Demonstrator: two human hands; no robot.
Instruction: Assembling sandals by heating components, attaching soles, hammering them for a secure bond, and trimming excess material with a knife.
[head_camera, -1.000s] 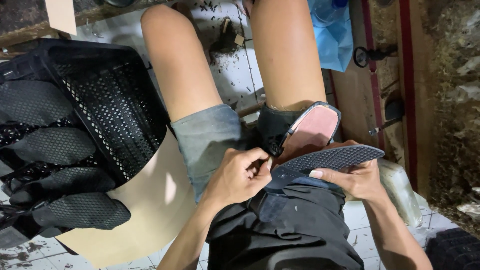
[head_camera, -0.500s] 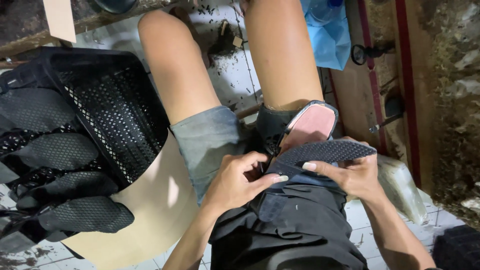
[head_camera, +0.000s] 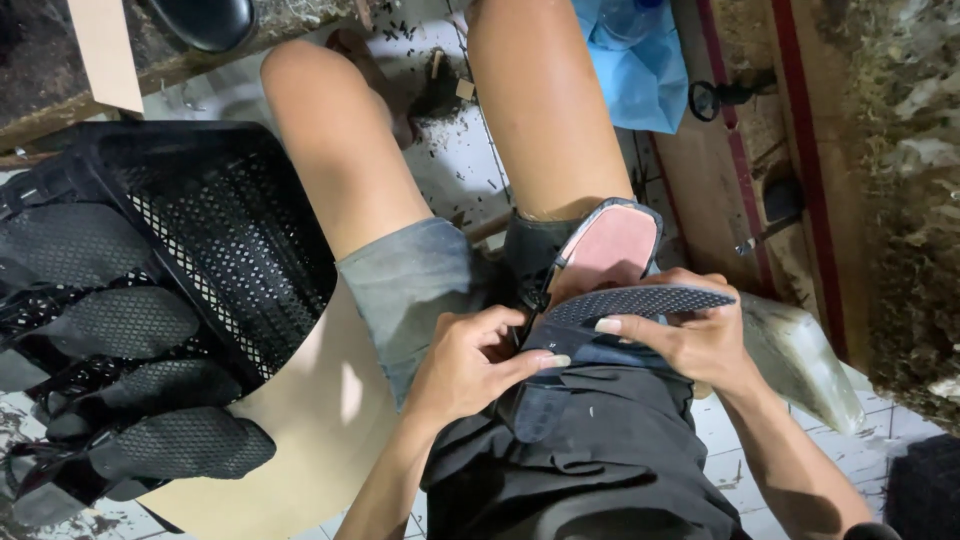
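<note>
I sit with bare legs, and a shoe part rests on my lap. It has a pink insole face with a dark edge, and a dark textured sole lies across it. My left hand pinches the near end of the sole with thumb and fingers. My right hand grips the sole from the right, fingers laid over its top. Both hands hold the same piece above my dark shorts.
A black mesh basket stands at the left, with several dark soles piled in front of it. A blue plastic bag lies on the tiled floor ahead. A wooden beam runs along the right.
Both hands have closed in on the textured sole. My left hand slid from the shoe's heel onto the sole's near end, and my right fingers now lie over its top.
</note>
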